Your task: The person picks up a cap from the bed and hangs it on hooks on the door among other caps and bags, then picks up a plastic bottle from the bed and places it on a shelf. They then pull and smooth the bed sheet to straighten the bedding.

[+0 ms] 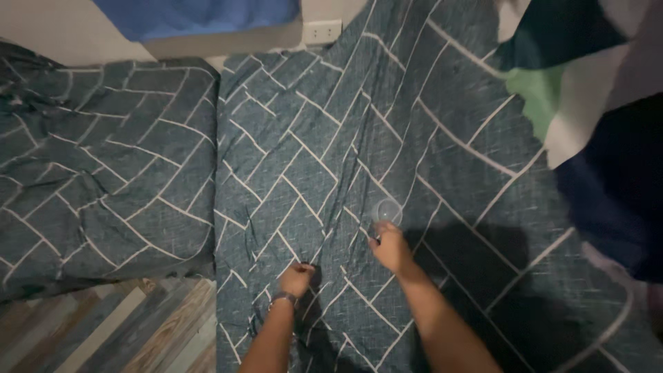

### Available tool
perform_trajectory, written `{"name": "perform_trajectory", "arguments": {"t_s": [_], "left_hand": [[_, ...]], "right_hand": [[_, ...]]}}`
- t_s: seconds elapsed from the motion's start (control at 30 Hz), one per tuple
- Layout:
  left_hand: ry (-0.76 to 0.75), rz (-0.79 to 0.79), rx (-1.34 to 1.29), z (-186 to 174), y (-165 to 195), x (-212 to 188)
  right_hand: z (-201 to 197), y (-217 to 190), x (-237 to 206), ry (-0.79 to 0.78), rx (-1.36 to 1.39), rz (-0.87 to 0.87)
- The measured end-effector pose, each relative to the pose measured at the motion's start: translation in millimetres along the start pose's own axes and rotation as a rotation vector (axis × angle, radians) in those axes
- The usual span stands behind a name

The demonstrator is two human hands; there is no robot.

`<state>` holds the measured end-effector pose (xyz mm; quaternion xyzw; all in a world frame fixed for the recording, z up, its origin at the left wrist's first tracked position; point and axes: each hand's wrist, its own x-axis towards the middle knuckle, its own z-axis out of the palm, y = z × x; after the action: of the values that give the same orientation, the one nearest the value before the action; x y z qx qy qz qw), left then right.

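Clear plastic cup [387, 211]: lies on the teal bed sheet [442, 138], roughly mid-frame, rim turned toward the camera. All positions below are taken relative to this cup.

Right hand [391, 247]: directly below the cup, fingers [378, 230] reaching up to its lower edge and touching it. Fingers appear curled around the cup's base; whether they fully pinch it I cannot tell, as the contact is small and dim.

Left hand [296, 278]: below and to the left of the cup, well apart from it. Fingers drawn together into a loose fist, bunching a fold of the sheet. A wristband [283, 298] sits on that wrist.

Sheet: teal with a white herringbone line pattern, wrinkled, spreading out from the cup in all directions.

Left of the cup, beyond a seam: a pillow [103, 173] in the same patterned cover.

Lower left of the cup: strip of wood-plank floor [124, 331].

Above the cup, at the top edge: white wall socket [323, 32], with blue fabric [200, 15] left of it.

Right and upper right of the cup: a pile of dark navy, green and white cloth [594, 103].
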<state>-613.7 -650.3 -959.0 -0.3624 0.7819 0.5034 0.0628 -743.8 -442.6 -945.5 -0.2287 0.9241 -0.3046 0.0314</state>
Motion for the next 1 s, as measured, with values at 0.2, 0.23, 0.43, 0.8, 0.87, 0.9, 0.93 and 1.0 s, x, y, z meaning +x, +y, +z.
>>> {"name": "perform_trajectory", "arguments": {"t_s": [0.2,0.23,0.43,0.8,0.87,0.9,0.93,1.0], "left_hand": [[-0.109,-0.044,-0.399,-19.0,79.7,-26.0],[-0.179,-0.052,-0.51,-25.4,98.2,-32.9],[-0.378,-0.063,-0.826,-86.7,196.9,-101.0],[-0.572,0.135,-0.982,-182.4,243.1,-209.5],[-0.607,0.121,-1.021,-203.7,246.3,-226.4],[-0.623,0.119,-1.042,-214.7,248.9,-234.2],[-0.608,0.136,-1.02,-226.2,251.3,-242.8],[-0.577,0.17,-0.976,-244.5,252.7,-260.1]], "right_hand": [[-57.0,-58.0,-7.5,0.081,0.088,-0.153],[-68.2,-71.9,-8.8,0.109,0.105,-0.186],[-126.4,-159.7,-37.1,0.005,0.662,-0.107],[-207.7,-259.0,-85.9,-0.187,0.82,-0.299],[-222.6,-273.0,-87.9,-0.149,0.885,-0.295],[-231.9,-280.4,-87.0,-0.096,0.895,-0.289],[-239.5,-290.7,-85.1,-0.042,0.906,-0.285],[-253.3,-309.1,-88.7,0.114,0.828,-0.333]]}}
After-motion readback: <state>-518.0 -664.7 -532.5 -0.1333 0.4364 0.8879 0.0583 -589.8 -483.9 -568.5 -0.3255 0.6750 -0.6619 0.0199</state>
